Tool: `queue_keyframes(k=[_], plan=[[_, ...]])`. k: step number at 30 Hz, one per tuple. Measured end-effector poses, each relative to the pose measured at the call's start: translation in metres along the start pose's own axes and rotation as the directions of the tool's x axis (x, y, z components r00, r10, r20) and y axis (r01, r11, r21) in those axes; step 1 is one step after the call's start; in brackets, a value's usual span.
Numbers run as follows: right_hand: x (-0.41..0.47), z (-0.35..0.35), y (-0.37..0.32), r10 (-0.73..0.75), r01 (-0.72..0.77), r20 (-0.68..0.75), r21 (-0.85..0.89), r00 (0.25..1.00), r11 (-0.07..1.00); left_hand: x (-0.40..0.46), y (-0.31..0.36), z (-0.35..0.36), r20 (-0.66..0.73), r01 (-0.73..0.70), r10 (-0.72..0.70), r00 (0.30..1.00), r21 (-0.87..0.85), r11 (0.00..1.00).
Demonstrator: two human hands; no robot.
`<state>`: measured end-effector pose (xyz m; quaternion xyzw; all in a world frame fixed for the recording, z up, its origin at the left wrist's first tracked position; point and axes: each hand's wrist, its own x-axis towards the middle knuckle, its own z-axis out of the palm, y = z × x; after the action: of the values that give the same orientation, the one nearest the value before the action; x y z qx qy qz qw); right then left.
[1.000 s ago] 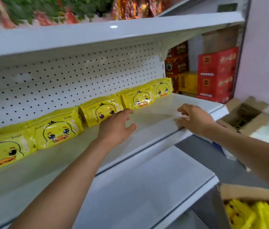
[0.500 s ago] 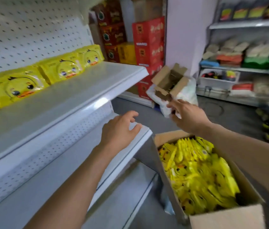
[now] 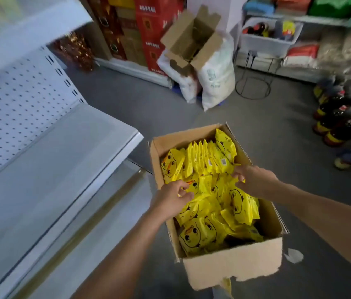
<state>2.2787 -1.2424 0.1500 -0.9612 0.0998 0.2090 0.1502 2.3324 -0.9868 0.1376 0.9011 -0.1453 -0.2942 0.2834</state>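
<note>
Beside a white lower shelf (image 3: 58,160), a cardboard box (image 3: 230,264) is seen standing on the grey floor (image 3: 191,117). It is filled with yellow duck packets (image 3: 211,203), some upright in a row at the far end, others heaped loosely toward the near wall. Both hands were held a second ago at the upper shelf (image 3: 40,26), where a row of the same packets was lined up. They are now lowered into the box, and the view is turned down with them. The left hand (image 3: 170,199) is set over the heap near the box's left wall, its fingers (image 3: 183,188) curled with thumb and forefinger at a packet's edge; whether a grip is already closed cannot be told. The right hand (image 3: 254,180) is laid on the upright row, its fingers (image 3: 238,174) loosely spread and touching the packet tops, with nothing lifted. One round of stocking is judged to be done and the next pickup begun; no packet is yet raised clear of the box.
</note>
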Motion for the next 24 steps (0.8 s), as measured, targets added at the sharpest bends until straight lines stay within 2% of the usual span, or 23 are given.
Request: queue_keyframes(k=[2,4,7,10,14,16,19,22,24], plan=[[0.017,0.022,0.021,-0.022,0.030,0.101,-0.072,0.995,0.997,0.023,-0.013,0.028,0.031,0.054,-0.054,0.998,-0.016,0.998],[0.032,0.042,0.036,-0.086,0.128,0.186,-0.231,0.979,0.964,0.045,-0.024,0.054,0.063,0.112,-0.108,0.992,-0.064,0.992],[0.054,0.067,0.051,-0.225,0.378,0.337,-0.507,0.914,0.775,0.078,-0.038,0.088,0.077,0.164,-0.160,0.984,-0.054,0.985],[0.075,0.087,0.065,-0.265,0.540,0.498,-0.562,0.825,0.626,0.109,-0.048,0.117,0.031,0.189,-0.189,0.981,0.014,0.982],[0.097,0.104,0.077,-0.362,0.677,0.580,-0.536,0.729,0.505,0.139,-0.060,0.149,-0.048,0.147,-0.142,0.989,0.110,0.983],[0.108,0.108,0.081,-0.402,0.701,0.582,-0.499,0.707,0.510,0.151,-0.068,0.161,-0.064,0.120,-0.109,0.992,0.206,0.971],[0.122,0.108,0.079,-0.404,0.694,0.581,-0.454,0.706,0.559,0.163,-0.077,0.169,-0.073,0.109,-0.091,0.993,0.326,0.939],[0.128,0.107,0.069,-0.414,0.699,0.580,-0.446,0.702,0.560,0.162,-0.080,0.168,-0.095,0.062,-0.022,0.995,0.433,0.899],[0.129,0.104,0.063,-0.388,0.663,0.572,-0.413,0.722,0.625,0.157,-0.084,0.163,-0.111,0.022,0.032,0.993,0.456,0.890]])
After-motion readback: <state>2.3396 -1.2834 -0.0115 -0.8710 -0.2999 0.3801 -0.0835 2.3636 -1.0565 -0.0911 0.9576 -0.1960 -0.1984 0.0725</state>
